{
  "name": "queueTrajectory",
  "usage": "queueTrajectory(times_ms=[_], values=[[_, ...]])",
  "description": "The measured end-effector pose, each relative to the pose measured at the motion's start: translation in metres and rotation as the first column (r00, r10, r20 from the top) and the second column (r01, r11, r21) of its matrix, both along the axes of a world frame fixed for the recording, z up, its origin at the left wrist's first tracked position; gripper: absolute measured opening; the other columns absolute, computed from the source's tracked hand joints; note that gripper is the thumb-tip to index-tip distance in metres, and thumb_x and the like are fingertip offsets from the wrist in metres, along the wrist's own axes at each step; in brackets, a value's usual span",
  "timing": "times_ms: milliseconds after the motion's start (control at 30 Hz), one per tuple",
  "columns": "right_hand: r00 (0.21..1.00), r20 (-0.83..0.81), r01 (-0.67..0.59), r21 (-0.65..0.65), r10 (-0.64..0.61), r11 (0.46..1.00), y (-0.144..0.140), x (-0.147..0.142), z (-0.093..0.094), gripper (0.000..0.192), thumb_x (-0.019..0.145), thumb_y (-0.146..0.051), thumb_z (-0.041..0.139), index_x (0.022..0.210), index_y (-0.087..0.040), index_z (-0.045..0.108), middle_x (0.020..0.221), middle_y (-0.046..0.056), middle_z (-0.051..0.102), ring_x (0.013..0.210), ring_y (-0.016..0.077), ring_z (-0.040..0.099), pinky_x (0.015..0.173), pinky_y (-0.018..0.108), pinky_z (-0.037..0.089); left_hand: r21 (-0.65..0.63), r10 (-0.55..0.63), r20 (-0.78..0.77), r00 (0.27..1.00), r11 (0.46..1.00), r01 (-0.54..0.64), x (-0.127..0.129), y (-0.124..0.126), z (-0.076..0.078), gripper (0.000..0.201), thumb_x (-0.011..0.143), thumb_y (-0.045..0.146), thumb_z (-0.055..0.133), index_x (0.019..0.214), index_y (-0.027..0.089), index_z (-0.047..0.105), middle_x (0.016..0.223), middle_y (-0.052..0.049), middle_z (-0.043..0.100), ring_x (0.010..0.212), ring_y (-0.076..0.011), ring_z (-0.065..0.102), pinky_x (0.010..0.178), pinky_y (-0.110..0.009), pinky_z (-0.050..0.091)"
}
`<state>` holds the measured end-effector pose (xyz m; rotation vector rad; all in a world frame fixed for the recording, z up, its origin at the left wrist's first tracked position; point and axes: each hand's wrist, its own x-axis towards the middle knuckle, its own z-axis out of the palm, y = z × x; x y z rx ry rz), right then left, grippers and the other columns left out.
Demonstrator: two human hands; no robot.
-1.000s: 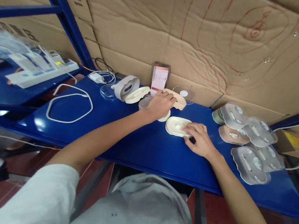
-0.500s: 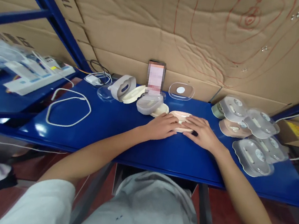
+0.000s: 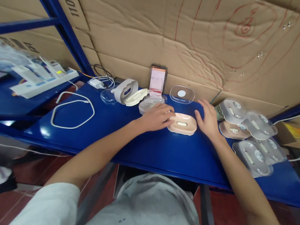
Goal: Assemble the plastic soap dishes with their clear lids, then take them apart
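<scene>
On the blue table in front of me sits a peach soap dish (image 3: 182,128) with an oval slot in its insert. My left hand (image 3: 158,117) is at its left end, fingers loosely bent and a little apart, the tips touching or just over the rim. To the right of the dish, my right hand (image 3: 207,120) is off it, fingers spread and nothing in them. A clear lid (image 3: 182,94) with a round white sticker leans against the cardboard behind the dish. Partly hidden behind my left hand is a greyish soap dish part (image 3: 149,103).
Several soap dishes with clear lids (image 3: 253,156) are stacked at right. A grey dish shell (image 3: 125,91) and a cream insert (image 3: 137,97) stand at back left. A phone (image 3: 157,79) leans on the cardboard. A white cable loop (image 3: 71,128) and power strip (image 3: 44,83) lie left.
My right hand has lifted off the peach dish and moved up and right, its fingers spreading. My left hand has slid left to the dish's end, uncovering its top.
</scene>
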<state>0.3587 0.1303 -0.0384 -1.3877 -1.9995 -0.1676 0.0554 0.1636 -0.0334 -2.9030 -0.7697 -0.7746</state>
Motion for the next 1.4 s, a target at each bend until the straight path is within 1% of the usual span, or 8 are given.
queueTrajectory(times_ms=[200,367,567,767,933,1033,1167,1400], values=[[0.992,0.030,0.126,-0.099,-0.124,0.987,0.079,-0.010,0.001,0.069,0.098,-0.039,0.054,0.162,-0.018,0.040,0.159,0.022,0.054,0.146,0.0425,0.049,0.115,0.068,0.041,-0.020,-0.167,-0.096,0.981,0.986,0.166,0.028,-0.028,-0.016,0.022,0.108,0.038,0.062,0.116,0.020,0.074,0.123,-0.008,0.076,0.116,-0.0241,0.069,0.104,-0.039,0.044],[0.991,-0.014,0.132,-0.109,-0.134,0.985,0.105,-0.011,0.013,0.033,0.092,-0.028,0.058,0.122,-0.018,0.068,0.123,0.020,0.068,0.116,0.0388,0.063,0.106,0.062,0.048,-0.023,-0.161,-0.103,0.981,0.987,0.160,0.026,-0.022,-0.018,0.019,0.108,0.031,0.060,0.115,0.021,0.073,0.122,-0.008,0.075,0.116,-0.0242,0.068,0.103,-0.040,0.044],[0.995,-0.059,-0.085,-0.107,0.079,0.991,0.033,0.007,0.014,0.025,0.089,-0.019,0.053,0.112,-0.023,0.063,0.106,0.010,0.071,0.095,0.0275,0.068,0.090,0.045,0.058,0.005,-0.069,0.002,0.998,0.998,0.069,0.024,-0.025,-0.015,0.039,0.101,0.035,0.069,0.136,0.019,0.066,0.159,-0.021,0.052,0.146,-0.0391,0.051,0.119,-0.058,0.039],[0.941,-0.085,-0.338,-0.159,0.328,0.928,-0.045,0.002,0.005,0.031,0.098,-0.029,0.063,0.128,-0.029,0.066,0.129,0.010,0.070,0.118,0.0276,0.069,0.101,0.046,0.059,-0.108,-0.030,0.120,0.992,0.993,0.043,0.029,-0.026,-0.022,0.073,0.097,0.034,0.073,0.161,0.020,0.042,0.169,-0.022,0.038,0.156,-0.0407,0.042,0.123,-0.059,0.042],[0.905,-0.144,-0.420,-0.150,0.401,0.895,-0.049,-0.011,0.005,0.026,0.104,-0.033,0.062,0.130,-0.030,0.068,0.126,0.009,0.074,0.124,0.0290,0.068,0.114,0.056,0.052,-0.175,-0.045,0.112,0.993,0.982,0.064,0.025,-0.019,-0.022,0.056,0.100,0.039,0.072,0.151,0.024,0.054,0.152,-0.016,0.055,0.144,-0.0350,0.054,0.119,-0.053,0.050],[0.928,-0.115,-0.369,-0.177,0.353,0.912,-0.049,-0.012,0.000,0.044,0.106,-0.039,0.059,0.149,-0.029,0.061,0.147,0.014,0.064,0.143,0.0320,0.058,0.120,0.059,0.048,-0.171,-0.042,0.102,0.994,0.984,0.059,0.022,-0.016,-0.019,0.046,0.099,0.039,0.075,0.140,0.023,0.062,0.141,-0.014,0.060,0.136,-0.0342,0.058,0.115,-0.053,0.052],[0.943,-0.036,-0.330,-0.241,0.331,0.913,-0.047,-0.004,-0.009,0.059,0.106,-0.047,0.060,0.162,-0.033,0.051,0.170,0.012,0.045,0.162,0.0361,0.037,0.129,0.068,0.035,-0.169,-0.049,0.093,0.994,0.984,0.064,0.021,-0.015,-0.017,0.038,0.099,0.038,0.076,0.133,0.024,0.065,0.139,-0.013,0.060,0.133,-0.0327,0.059,0.115,-0.053,0.051],[0.933,0.082,-0.318,-0.267,0.350,0.910,-0.046,-0.002,-0.013,0.056,0.112,-0.044,0.046,0.168,-0.037,0.042,0.175,0.004,0.039,0.167,0.0322,0.025,0.134,0.067,0.030,-0.186,-0.038,0.076,0.996,0.981,0.051,0.022,-0.015,-0.016,0.037,0.098,0.036,0.077,0.130,0.021,0.066,0.131,-0.011,0.062,0.122,-0.0293,0.062,0.109,-0.047,0.053]])
